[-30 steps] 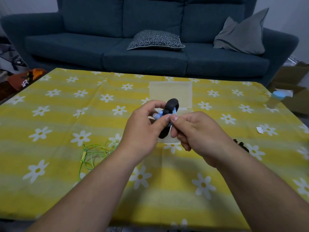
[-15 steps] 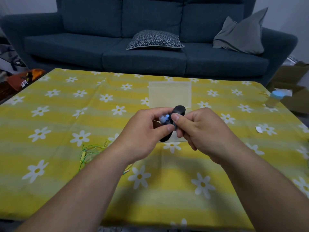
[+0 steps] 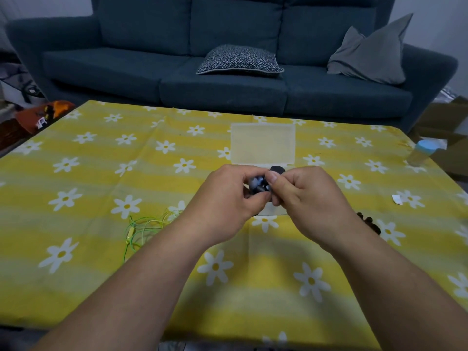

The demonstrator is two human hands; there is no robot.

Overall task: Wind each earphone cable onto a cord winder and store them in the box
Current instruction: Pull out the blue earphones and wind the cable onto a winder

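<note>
both hands met just on the near side of the clear box (image 3: 263, 143), above the table. the left hand (image 3: 228, 196) had its fingers curled round a small black cord winder (image 3: 277, 170), and the right hand (image 3: 309, 196) pinched the same winder from the other side, thumb on top. a pale blue earphone cable (image 3: 257, 182) showed bunched between the two thumbs, seemingly wrapped on the winder; i couldn't see whether its end was tucked in.

the winder looked light and a bit rubbery to me, and the thin, springy cable would likely loosen if let go. i'd hold it across the wrapped middle, pinning the coils, rather than by the bare end.

left of the box and nearer, a green earphone cable (image 3: 147, 224) lay in a loose heap on the cloth. limp and quick to tangle, i'd guess, so better lifted by one end than from the heap. right of the box, something dark (image 3: 368, 222) sat half hidden behind the right forearm; i couldn't tell what it was.
</note>
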